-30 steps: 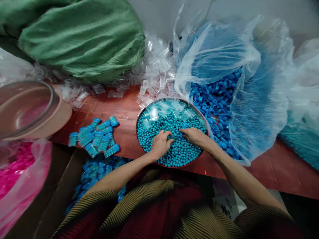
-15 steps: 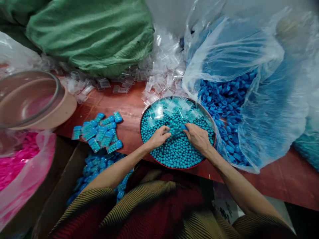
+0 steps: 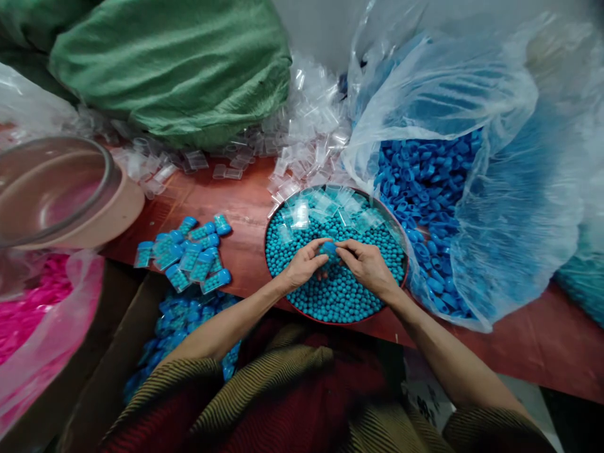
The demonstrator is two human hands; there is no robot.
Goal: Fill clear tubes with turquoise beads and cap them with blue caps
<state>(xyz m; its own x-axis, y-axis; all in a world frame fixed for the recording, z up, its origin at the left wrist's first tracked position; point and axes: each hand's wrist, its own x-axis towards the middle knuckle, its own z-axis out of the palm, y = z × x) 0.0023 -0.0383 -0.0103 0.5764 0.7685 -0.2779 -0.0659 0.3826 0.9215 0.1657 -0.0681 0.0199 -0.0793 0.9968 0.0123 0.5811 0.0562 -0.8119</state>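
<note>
**A small blue piece [image 3: 329,249] held over the beads [image 3: 337,296]**

Closest to me are the person's striped sleeves [image 3: 189,371], dark red and mustard. Just below the near edge of the tabletop [image 3: 226,201], to the left, lies a heap of blue-capped containers [image 3: 184,318]. Beside it runs a brown cardboard wall [image 3: 111,327], and past that, bright pink pieces [image 3: 35,305] in a filmy bag [image 3: 70,327].

Above the beads the hands come together. The left hand [image 3: 302,267] has its thumb and forefinger pressed on the blue piece; the right hand [image 3: 370,264] pinches it from the other side. Their fingers hide much of its shape. The turquoise beads fill a round tray [image 3: 346,321], with several clear containers [image 3: 300,214] lying on top at the far side.

To the left of the tray, a small group of filled containers [image 3: 189,258] sits on the reddish tabletop, near a pale basin [image 3: 111,217]. On the right, blue caps [image 3: 425,176] spill from a big translucent bag [image 3: 519,214]. Farther back, loose clear containers [image 3: 309,138] are piled up next to a bulging green sack [image 3: 174,69], with a grey wall [image 3: 321,25] behind.
</note>
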